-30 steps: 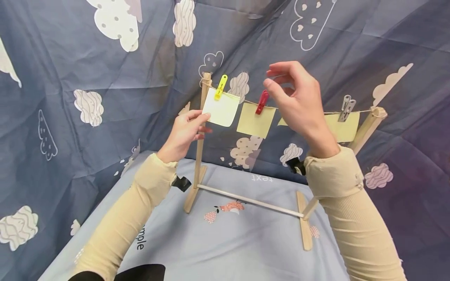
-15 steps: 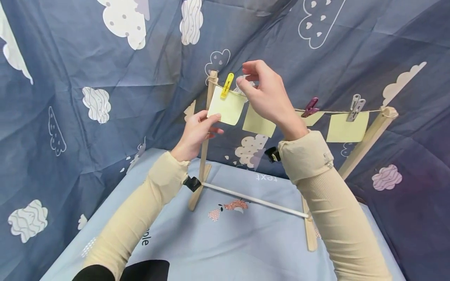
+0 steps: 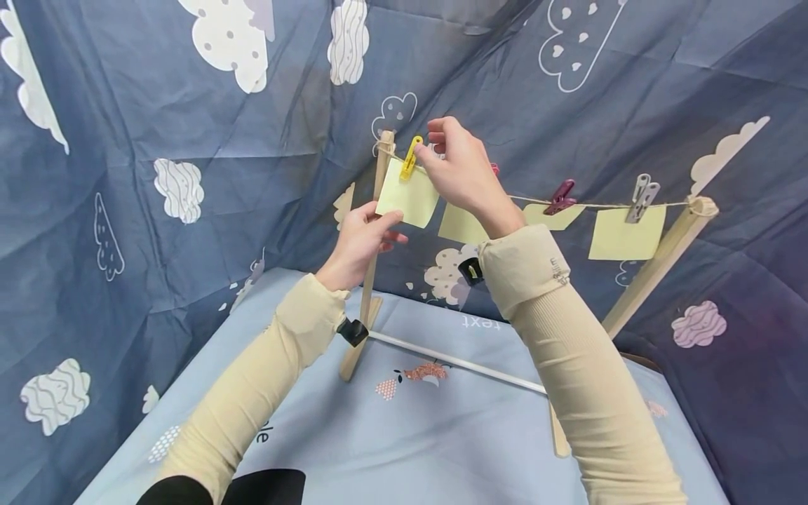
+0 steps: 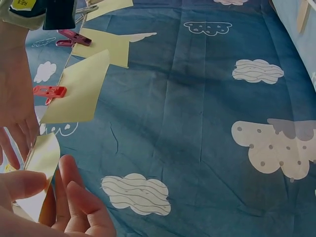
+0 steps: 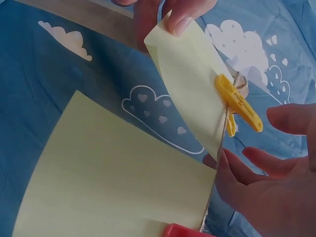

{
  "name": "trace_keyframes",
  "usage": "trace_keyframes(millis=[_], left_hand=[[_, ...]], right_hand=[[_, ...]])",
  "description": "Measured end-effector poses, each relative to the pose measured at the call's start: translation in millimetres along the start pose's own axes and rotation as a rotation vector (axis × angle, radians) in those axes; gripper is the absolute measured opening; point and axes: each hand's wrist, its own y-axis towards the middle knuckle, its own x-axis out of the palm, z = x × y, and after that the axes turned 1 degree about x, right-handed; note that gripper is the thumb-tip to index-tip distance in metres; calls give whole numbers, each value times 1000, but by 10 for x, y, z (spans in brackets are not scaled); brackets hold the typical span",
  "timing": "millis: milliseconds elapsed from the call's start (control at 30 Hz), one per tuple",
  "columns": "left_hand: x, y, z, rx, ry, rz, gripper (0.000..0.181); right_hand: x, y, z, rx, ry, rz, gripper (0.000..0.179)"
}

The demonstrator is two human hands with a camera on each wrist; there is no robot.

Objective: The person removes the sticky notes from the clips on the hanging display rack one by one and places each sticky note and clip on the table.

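Note:
The leftmost pale yellow paper note (image 3: 410, 198) hangs from a string under a yellow clothespin (image 5: 238, 102). My left hand (image 3: 355, 245) pinches that note at its lower left corner between thumb and fingers; the paper bends a little in the left wrist view. Beside the clothespin is my right hand (image 3: 463, 172), fingers loosely bent and holding nothing. In the right wrist view, a small gap separates its thumb (image 5: 291, 118) from the clothespin's handles. A second note (image 4: 76, 94) under a red clothespin (image 4: 54, 92) hangs just right, partly hidden by my right hand in the head view.
Further right, a maroon clothespin (image 3: 560, 197) and a grey clothespin (image 3: 642, 198) hold two more notes. The string runs between a left wooden post (image 3: 382, 168) and a right wooden post (image 3: 659, 266). A white rod (image 3: 454, 361) joins their feet over light blue cloth (image 3: 404, 449).
My right hand has moved left along the string, from above the red clothespin to beside the yellow one. My left hand still pinches the leftmost note. The head view has shifted slightly.

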Motion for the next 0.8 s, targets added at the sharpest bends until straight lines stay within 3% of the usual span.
trace_keyframes(millis=[367, 800], left_hand=[[24, 0, 9, -13, 0, 7, 23], [34, 13, 5, -25, 4, 29, 25]], right_hand=[[43, 34, -11, -4, 37, -7, 46], [64, 86, 14, 47, 147, 36, 40]])
